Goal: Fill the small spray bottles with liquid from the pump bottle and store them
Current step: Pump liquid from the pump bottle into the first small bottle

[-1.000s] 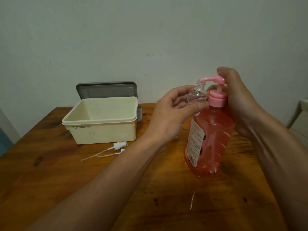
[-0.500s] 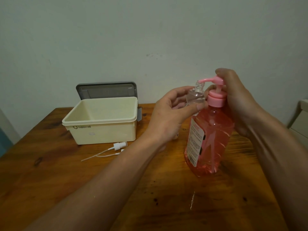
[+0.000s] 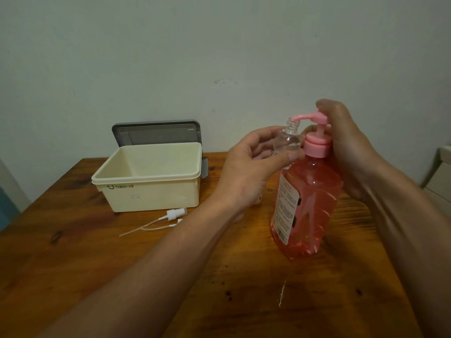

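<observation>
My left hand (image 3: pixel 246 172) holds a small clear spray bottle (image 3: pixel 286 140) without its cap. The bottle's open neck sits right under the nozzle of the pink pump head (image 3: pixel 317 117). The pump bottle (image 3: pixel 310 203), full of pink liquid, stands upright on the wooden table (image 3: pixel 73 252). My right hand (image 3: pixel 351 152) wraps round the pump from behind, with a finger on top of the pump head. The small bottle looks nearly empty.
A cream storage box (image 3: pixel 151 193) stands open at the back left, its grey lid (image 3: pixel 156 132) leaning on the wall behind. Two white spray caps with thin tubes (image 3: pixel 174 214) lie in front of the box. A wet streak (image 3: pixel 282 295) marks the near tabletop.
The pump head dipped a little under my right hand and stays about there. My left hand keeps the small bottle at the nozzle.
</observation>
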A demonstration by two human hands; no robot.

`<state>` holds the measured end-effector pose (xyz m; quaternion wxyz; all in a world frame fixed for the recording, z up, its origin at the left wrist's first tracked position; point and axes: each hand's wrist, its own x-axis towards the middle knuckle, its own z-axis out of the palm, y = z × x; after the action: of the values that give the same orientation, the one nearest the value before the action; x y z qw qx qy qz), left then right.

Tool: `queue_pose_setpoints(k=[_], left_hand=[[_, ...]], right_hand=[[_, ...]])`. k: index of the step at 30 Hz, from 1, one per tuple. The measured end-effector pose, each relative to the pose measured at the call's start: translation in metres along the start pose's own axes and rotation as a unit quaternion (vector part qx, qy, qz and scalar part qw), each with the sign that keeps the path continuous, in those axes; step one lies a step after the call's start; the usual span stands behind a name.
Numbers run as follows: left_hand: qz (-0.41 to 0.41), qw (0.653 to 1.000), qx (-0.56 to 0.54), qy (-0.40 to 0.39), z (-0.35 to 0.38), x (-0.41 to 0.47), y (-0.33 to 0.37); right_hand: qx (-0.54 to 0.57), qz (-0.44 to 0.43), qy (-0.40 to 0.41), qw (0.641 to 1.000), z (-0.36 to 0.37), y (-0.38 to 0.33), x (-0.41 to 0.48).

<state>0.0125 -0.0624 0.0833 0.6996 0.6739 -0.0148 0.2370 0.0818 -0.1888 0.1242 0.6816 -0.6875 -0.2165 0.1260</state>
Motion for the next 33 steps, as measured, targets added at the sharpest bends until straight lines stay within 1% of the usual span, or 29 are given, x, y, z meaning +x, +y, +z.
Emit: queue_pose_setpoints(k=[2, 7, 18, 22, 29, 33], left_hand=[[0.005, 1.000, 0.004, 0.001, 0.000, 0.001, 0.001], [-0.001, 1.000, -0.005, 0.005, 0.001, 0.000, -0.002], [-0.002, 1.000, -0.003, 0.003, 0.002, -0.001, 0.003], [-0.004, 1.000, -0.002, 0.004, 0.002, -0.002, 0.003], [-0.009, 1.000, -0.004, 0.011, -0.002, -0.006, 0.003], [-0.010, 1.000, 0.011, 0.015, -0.008, -0.009, 0.001]], right_hand=[[0.008, 0.002, 0.009, 1.000, 0.001, 0.000, -0.001], [-0.013, -0.001, -0.011, 1.000, -0.002, 0.000, 0.002], [0.017, -0.017, 0.021, 0.999, 0.004, -0.001, -0.003], [0.023, 0.003, 0.023, 0.999, 0.001, -0.001, -0.002], [0.009, 0.022, 0.000, 1.000, -0.004, 0.002, 0.000], [0.015, 0.009, -0.025, 1.000, -0.007, 0.004, 0.001]])
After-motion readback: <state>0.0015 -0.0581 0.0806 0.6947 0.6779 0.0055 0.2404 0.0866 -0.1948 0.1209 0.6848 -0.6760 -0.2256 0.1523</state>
